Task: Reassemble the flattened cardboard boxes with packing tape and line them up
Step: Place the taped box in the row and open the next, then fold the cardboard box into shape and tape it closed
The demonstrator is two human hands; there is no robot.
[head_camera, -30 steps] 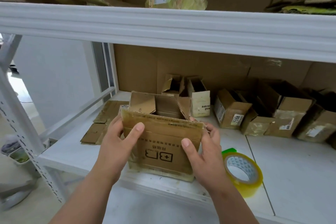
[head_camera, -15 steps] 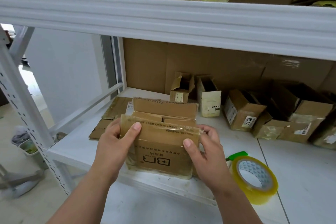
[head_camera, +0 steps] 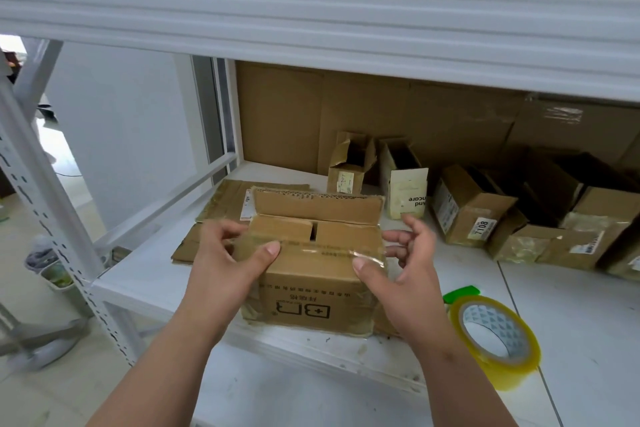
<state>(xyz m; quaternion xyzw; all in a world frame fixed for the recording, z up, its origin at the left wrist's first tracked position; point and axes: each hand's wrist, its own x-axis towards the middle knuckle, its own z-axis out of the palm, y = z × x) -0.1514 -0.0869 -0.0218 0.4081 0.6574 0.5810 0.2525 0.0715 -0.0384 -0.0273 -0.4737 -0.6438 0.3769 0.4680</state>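
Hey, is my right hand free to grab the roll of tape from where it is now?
Probably yes. The right hand only rests its thumb on the box, and the tape roll lies flat on the shelf just beside it, with nothing between them.

box [head_camera: 313,274] near flap folded down | side flaps now closed | far flap upright
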